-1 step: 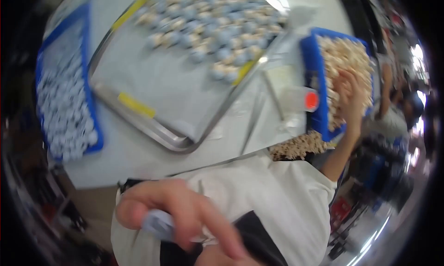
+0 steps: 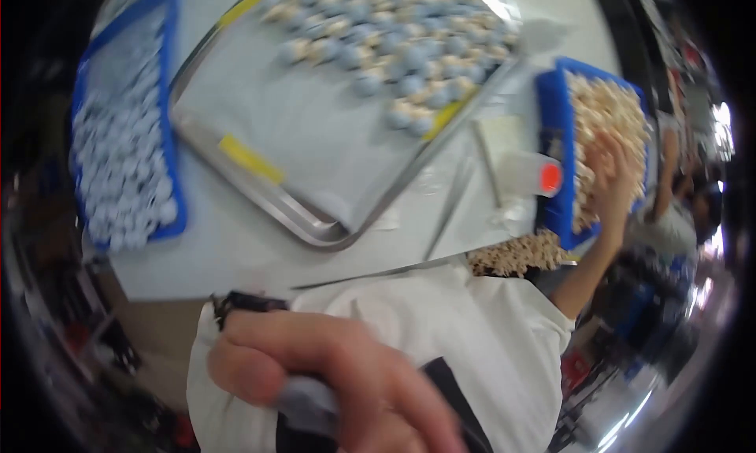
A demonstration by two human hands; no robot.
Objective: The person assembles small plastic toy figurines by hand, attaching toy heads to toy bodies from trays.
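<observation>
Head view: shows white tabletop (image 2: pixel 213 252) bearing metal tray (image 2: pixel 315 232) between left blue bin (image 2: pixel 171 59) and right blue bin (image 2: pixel 555 138); includes cluttered room (image 2: pixel 646 295) at right. Shows blue-grey piece (image 2: pixel 309 406), small and blurred, pinched in left hand (image 2: pixel 354 366), clear of tabletop. Shows right hand (image 2: pixel 614 169) well apart, among beige pieces (image 2: pixel 602 98) in right blue bin; cannot tell whether gripping.

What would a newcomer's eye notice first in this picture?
Probably the left hand, large at the bottom, holding a grey-blue piece. Next, the metal tray at upper centre, its far part covered with blue-and-cream pieces. At the right, the right hand is in a blue bin of beige pieces.
</observation>
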